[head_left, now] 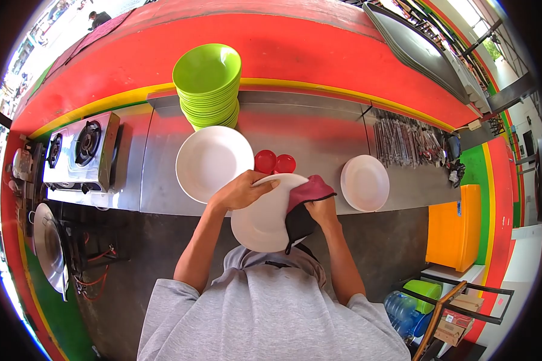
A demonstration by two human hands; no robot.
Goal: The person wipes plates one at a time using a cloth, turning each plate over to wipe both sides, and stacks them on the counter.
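My left hand (242, 189) grips the upper left rim of a white plate (259, 219), which is tilted in front of my chest. A maroon and black cloth (307, 192) covers the plate's right side, and my right hand (323, 210) is closed on it. Behind the held plate, a large white bowl (215, 162) rests on the steel counter (313, 132). Two small red bowls (274, 161) sit just right of it. A tall stack of green bowls (208, 78) stands behind the white bowl. White plates (365, 182) lie farther right near the counter's front edge.
A two-burner stove (81, 150) is at the left, with a large metal pan (49, 246) below it. Wrapped cutlery (409, 141) lies at the counter's right end. Dark trays (418, 48) rest on the red ledge (295, 48). An orange cabinet (454, 228) stands at the right.
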